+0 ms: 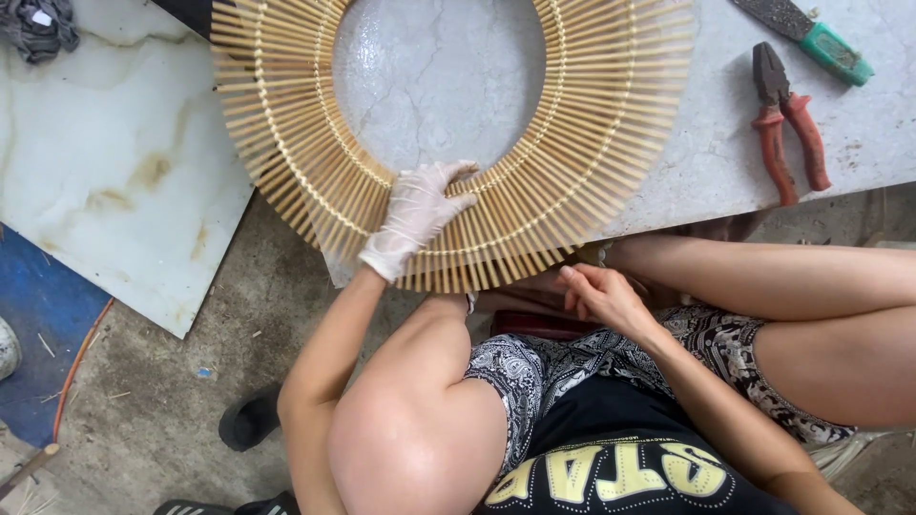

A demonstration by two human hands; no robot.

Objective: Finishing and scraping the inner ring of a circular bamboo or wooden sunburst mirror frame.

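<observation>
- Bamboo-stick ring [592, 143] lies at top centre on the marble counter [706, 153], its sticks bound all round as far as the frame shows; the top is cut off.
- Gloved left hand [415, 215] presses flat, fingers spread, on its lower edge.
- Bare right hand [601, 294], loosely curled and seemingly empty, sits just below the rim.
- Red pliers [787, 124] lie untouched, upper right.

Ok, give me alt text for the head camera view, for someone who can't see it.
A seated person's gloved left hand presses flat on a large ring of bamboo sticks lying on a marble slab, while the bare right hand sits below the ring's edge. Red-handled pliers and a green-handled tool lie on the slab to the right.
</observation>
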